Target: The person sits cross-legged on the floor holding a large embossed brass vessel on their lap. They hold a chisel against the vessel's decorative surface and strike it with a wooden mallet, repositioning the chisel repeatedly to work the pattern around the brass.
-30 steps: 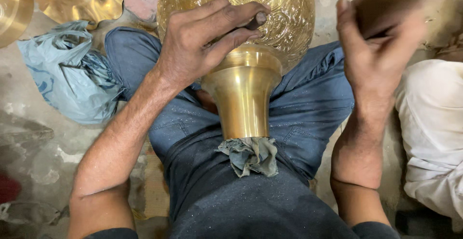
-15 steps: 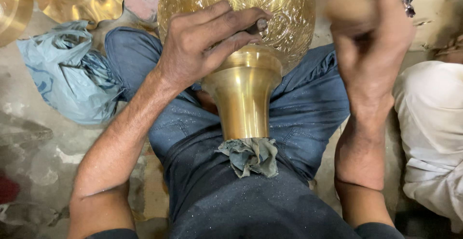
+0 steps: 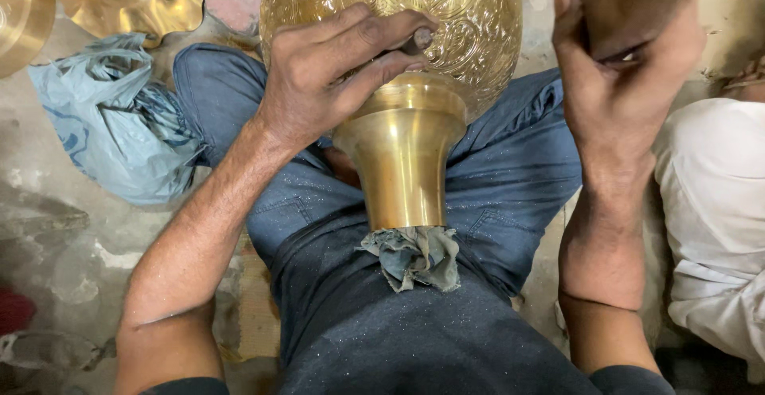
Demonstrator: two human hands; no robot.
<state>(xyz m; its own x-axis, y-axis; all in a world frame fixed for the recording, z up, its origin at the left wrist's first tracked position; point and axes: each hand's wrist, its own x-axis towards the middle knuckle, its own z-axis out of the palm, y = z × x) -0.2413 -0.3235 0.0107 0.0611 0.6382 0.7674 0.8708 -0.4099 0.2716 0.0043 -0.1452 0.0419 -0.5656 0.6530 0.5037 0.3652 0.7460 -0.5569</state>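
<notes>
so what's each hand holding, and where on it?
Left hand grips a thin metal punch along its shaft, tip at the engraved brass vase. Right hand is closed on something dark; cannot tell what.

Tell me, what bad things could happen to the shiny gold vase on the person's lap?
The tool tip in the left hand sits on the patterned brass vase; a slip might scratch it. The right hand, raised and gripping something dark, could come down on the left fingers. The vase rests only between the legs on a rag, so it might roll.
</notes>
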